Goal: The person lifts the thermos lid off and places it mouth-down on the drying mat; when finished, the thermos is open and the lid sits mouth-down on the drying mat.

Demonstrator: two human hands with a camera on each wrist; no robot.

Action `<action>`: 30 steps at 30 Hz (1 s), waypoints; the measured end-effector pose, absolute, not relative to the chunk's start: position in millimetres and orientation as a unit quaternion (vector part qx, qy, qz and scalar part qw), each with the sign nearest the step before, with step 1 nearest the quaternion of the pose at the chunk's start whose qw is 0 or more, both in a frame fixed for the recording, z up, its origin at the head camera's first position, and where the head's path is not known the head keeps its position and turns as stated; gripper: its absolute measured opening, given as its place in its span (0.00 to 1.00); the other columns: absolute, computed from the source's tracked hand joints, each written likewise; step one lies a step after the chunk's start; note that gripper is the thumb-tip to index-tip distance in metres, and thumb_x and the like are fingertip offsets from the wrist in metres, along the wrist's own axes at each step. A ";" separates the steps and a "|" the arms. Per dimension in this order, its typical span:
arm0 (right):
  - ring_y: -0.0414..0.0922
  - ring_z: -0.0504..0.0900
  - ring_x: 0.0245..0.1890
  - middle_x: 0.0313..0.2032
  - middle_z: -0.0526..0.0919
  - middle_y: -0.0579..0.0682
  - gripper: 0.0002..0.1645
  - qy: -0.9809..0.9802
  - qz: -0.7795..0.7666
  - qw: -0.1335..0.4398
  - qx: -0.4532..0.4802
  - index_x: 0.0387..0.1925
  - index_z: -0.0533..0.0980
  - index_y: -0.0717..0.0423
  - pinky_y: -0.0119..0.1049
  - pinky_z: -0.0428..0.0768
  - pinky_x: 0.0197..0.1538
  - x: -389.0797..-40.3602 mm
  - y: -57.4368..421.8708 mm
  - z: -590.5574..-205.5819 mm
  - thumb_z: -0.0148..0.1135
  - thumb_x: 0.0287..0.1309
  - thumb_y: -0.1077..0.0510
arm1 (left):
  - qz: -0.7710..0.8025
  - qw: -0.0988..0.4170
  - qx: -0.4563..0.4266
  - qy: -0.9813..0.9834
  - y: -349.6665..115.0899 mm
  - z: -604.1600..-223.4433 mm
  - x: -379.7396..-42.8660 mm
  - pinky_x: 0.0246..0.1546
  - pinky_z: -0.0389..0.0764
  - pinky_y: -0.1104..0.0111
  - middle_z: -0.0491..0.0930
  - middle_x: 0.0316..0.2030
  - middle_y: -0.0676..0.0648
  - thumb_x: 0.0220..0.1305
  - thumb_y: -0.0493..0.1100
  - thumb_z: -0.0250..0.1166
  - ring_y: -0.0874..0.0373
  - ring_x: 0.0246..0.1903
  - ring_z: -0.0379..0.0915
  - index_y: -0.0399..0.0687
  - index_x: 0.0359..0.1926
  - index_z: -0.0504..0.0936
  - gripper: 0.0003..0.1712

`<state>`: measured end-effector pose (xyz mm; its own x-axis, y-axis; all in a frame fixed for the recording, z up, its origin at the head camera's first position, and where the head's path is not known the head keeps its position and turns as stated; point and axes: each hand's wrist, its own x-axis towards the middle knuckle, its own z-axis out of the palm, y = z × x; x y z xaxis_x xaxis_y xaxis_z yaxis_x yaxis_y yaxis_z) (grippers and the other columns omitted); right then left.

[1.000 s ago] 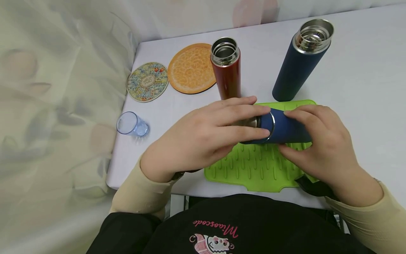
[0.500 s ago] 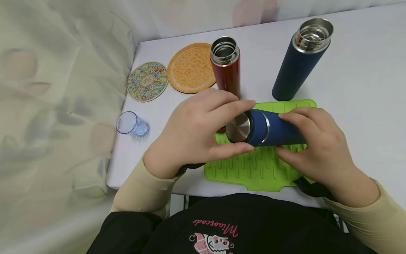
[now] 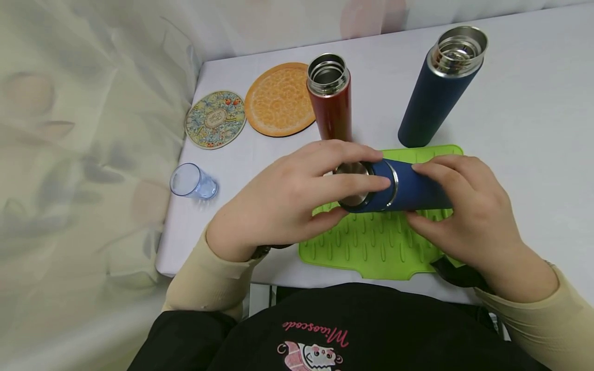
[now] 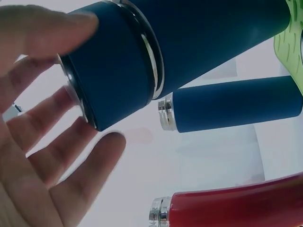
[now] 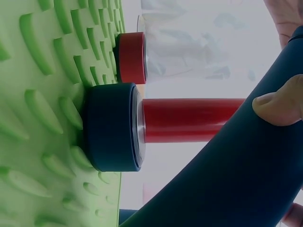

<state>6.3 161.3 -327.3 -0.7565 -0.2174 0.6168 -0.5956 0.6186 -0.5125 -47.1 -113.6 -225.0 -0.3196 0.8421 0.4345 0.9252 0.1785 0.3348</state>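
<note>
My right hand (image 3: pixel 478 206) grips the body of a blue thermos (image 3: pixel 413 188), tilted over the green ridged mat (image 3: pixel 380 247), with its lid end toward my left hand (image 3: pixel 292 198). The lid (image 4: pixel 109 61) has a metal end disc and meets the body at a silvery ring. Thumb and fingers of my left hand lie on either side of this lid, its little finger spread away from it in the left wrist view. On the mat, a dark blue lid (image 5: pixel 113 127) and a red lid (image 5: pixel 131 57) show in the right wrist view.
An uncapped red thermos (image 3: pixel 331 113) stands behind my left hand, and an uncapped dark blue thermos (image 3: pixel 438 98) at the back right. Leftward lie an orange round mat (image 3: pixel 280 100), a patterned round mat (image 3: pixel 215 119) and a small blue glass (image 3: pixel 195 181). A curtain (image 3: pixel 88 154) hangs beyond the table's left edge.
My left hand holds the lid end, then draws back with fingers spread, baring the metal disc, and now reaches over the lid again. The thermos shifts slightly left, then back right.
</note>
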 end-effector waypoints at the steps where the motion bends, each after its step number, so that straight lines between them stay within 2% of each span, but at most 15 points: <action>1: 0.65 0.76 0.49 0.47 0.80 0.66 0.33 -0.862 0.365 0.262 0.235 0.52 0.80 0.63 0.29 0.64 0.68 6.3 160.7 -327.3 0.68 0.50 0.44 | -0.273 0.077 -0.572 -0.770 -113.7 -225.3 -46.7 0.64 0.70 0.65 0.76 0.61 0.41 0.59 0.35 0.68 0.51 0.60 0.72 0.48 0.60 0.82 0.26; 5: 0.66 0.76 0.49 0.47 0.80 0.66 0.33 -0.862 0.364 0.264 0.235 0.52 0.79 0.64 0.28 0.64 0.68 6.6 160.0 -326.8 0.67 0.51 0.43 | -0.278 0.093 -0.542 -0.787 -113.2 -227.1 -45.3 0.61 0.72 0.65 0.78 0.57 0.41 0.57 0.46 0.74 0.51 0.56 0.74 0.45 0.60 0.82 0.29; 9: 0.65 0.76 0.48 0.46 0.81 0.66 0.33 -0.860 0.370 0.267 0.230 0.51 0.79 0.64 0.28 0.64 0.67 6.4 159.4 -326.8 0.67 0.50 0.43 | -0.308 0.119 -0.522 -0.786 -112.7 -227.8 -45.1 0.52 0.76 0.68 0.80 0.52 0.41 0.54 0.51 0.76 0.54 0.49 0.76 0.42 0.57 0.83 0.31; 13: 0.65 0.76 0.49 0.47 0.81 0.66 0.35 -0.861 0.377 0.264 0.217 0.51 0.79 0.65 0.28 0.64 0.66 6.0 160.7 -327.2 0.73 0.40 0.50 | -0.337 0.148 -0.510 -0.777 -113.6 -227.0 -45.3 0.43 0.77 0.69 0.81 0.48 0.41 0.51 0.51 0.77 0.56 0.44 0.76 0.41 0.54 0.84 0.31; 15: 0.65 0.76 0.50 0.47 0.81 0.66 0.38 -0.863 0.381 0.260 0.207 0.51 0.79 0.65 0.28 0.64 0.66 6.0 162.3 -327.2 0.75 0.32 0.54 | -0.347 0.158 -0.506 -0.774 -114.6 -227.1 -45.1 0.43 0.78 0.69 0.82 0.47 0.41 0.50 0.51 0.77 0.55 0.44 0.77 0.41 0.54 0.84 0.31; 18: 0.65 0.76 0.50 0.47 0.81 0.66 0.41 -0.868 0.381 0.257 0.189 0.52 0.78 0.65 0.28 0.64 0.64 5.8 165.8 -327.2 0.75 0.29 0.54 | -0.352 0.167 -0.502 -0.772 -116.1 -228.6 -44.8 0.45 0.79 0.67 0.82 0.47 0.40 0.48 0.51 0.78 0.53 0.47 0.78 0.40 0.53 0.84 0.32; 22: 0.63 0.76 0.50 0.47 0.81 0.66 0.41 -0.872 0.387 0.254 0.160 0.53 0.78 0.65 0.25 0.64 0.60 5.4 172.2 -327.1 0.73 0.38 0.45 | -0.353 0.163 -0.504 -0.772 -118.0 -233.5 -43.7 0.46 0.79 0.66 0.82 0.47 0.40 0.49 0.50 0.78 0.53 0.47 0.79 0.39 0.53 0.84 0.32; 24: 0.59 0.77 0.49 0.48 0.81 0.66 0.45 -0.876 0.386 0.251 0.143 0.54 0.77 0.65 0.22 0.64 0.58 4.9 176.6 -327.3 0.70 0.44 0.35 | -0.352 0.156 -0.505 -0.772 -119.4 -237.8 -42.9 0.49 0.79 0.66 0.82 0.47 0.40 0.49 0.50 0.78 0.53 0.47 0.79 0.39 0.53 0.84 0.32; 26: 0.48 0.77 0.49 0.48 0.80 0.64 0.51 -0.878 0.391 0.248 0.121 0.56 0.77 0.66 0.19 0.64 0.55 4.4 182.0 -328.0 0.66 0.47 0.26 | -0.350 0.146 -0.505 -0.775 -121.4 -243.4 -42.0 0.51 0.78 0.67 0.82 0.48 0.40 0.50 0.50 0.77 0.54 0.48 0.79 0.39 0.54 0.83 0.32; 27: 0.42 0.77 0.49 0.48 0.81 0.58 0.54 -0.879 0.394 0.246 0.109 0.57 0.76 0.66 0.18 0.65 0.54 4.1 185.2 -328.5 0.65 0.46 0.25 | -0.349 0.139 -0.505 -0.777 -122.5 -246.8 -41.6 0.53 0.78 0.66 0.82 0.48 0.41 0.50 0.50 0.77 0.54 0.49 0.79 0.39 0.54 0.83 0.32; 28: 0.37 0.76 0.50 0.49 0.81 0.51 0.54 -0.878 0.401 0.243 0.097 0.58 0.75 0.66 0.18 0.66 0.54 4.1 188.6 -328.8 0.68 0.45 0.26 | -0.347 0.132 -0.505 -0.780 -123.7 -250.6 -41.2 0.54 0.77 0.67 0.82 0.48 0.41 0.51 0.50 0.77 0.54 0.50 0.79 0.39 0.54 0.83 0.32; 30: 0.29 0.74 0.51 0.51 0.78 0.39 0.53 -0.873 0.423 0.234 0.067 0.61 0.73 0.66 0.18 0.68 0.52 3.9 195.0 -329.4 0.79 0.38 0.39 | -0.342 0.114 -0.503 -0.785 -126.2 -258.4 -40.3 0.55 0.77 0.67 0.82 0.49 0.42 0.51 0.51 0.77 0.54 0.51 0.78 0.40 0.55 0.83 0.32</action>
<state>3.9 195.0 -329.4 -0.8815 0.0818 0.4651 -0.3147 0.6324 -0.7078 -40.3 -126.2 -258.4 -0.4678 0.7121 0.5235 0.8682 0.2593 0.4232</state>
